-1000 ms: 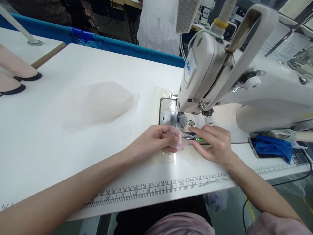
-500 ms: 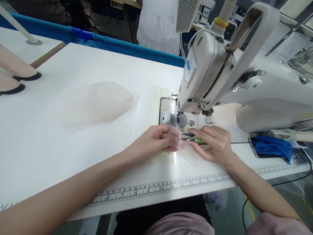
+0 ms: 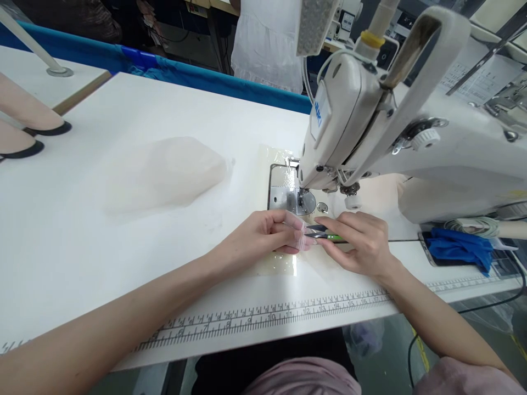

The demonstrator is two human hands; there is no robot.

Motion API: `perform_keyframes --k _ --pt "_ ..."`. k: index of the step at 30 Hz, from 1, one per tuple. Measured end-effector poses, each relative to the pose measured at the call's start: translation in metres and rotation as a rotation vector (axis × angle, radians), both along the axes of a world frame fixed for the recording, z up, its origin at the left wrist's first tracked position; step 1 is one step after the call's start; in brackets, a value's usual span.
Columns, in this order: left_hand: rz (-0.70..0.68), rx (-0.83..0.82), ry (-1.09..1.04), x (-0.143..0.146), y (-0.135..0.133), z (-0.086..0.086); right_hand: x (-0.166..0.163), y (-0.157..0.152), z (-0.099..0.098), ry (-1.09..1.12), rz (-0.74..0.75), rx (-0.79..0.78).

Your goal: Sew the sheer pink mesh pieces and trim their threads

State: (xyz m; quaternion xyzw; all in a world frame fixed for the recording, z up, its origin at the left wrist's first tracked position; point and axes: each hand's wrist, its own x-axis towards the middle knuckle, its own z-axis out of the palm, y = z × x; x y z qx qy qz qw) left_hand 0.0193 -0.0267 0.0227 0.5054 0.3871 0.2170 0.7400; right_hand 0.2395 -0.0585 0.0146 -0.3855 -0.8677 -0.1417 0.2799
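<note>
A small piece of sheer whitish fabric (image 3: 303, 240) is pinched in my left hand (image 3: 269, 233), its edge lying over the fingertips. My right hand (image 3: 362, 241) is closed round thread snips (image 3: 329, 236) with dark blades and a green part on the handle. The blade tips point left and meet the fabric's edge; whether they touch the fabric or a thread I cannot tell. Both hands are just in front of the needle plate (image 3: 282, 195) of a white sewing machine (image 3: 341, 109).
Sheer fabric (image 3: 181, 173) lies flat on the white table (image 3: 82, 241) to the left. A printed ruler (image 3: 267, 319) runs along the front edge. Blue cloth (image 3: 459, 247) lies on a phone (image 3: 430, 252) at right. A person in a white skirt (image 3: 267, 49) stands beyond the table.
Hardly anything differs. My hands, the fabric and the snips keep nearly the same place; the snips' blades look slightly closer together or shifted a little.
</note>
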Motion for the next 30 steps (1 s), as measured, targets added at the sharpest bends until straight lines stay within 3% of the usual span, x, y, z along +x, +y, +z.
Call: perform_keyframes --k 30 --pt "-0.019 -0.012 -0.036 0.0002 0.0003 -0.0021 0.0004 0.0006 -0.0001 0.002 0.006 0.007"
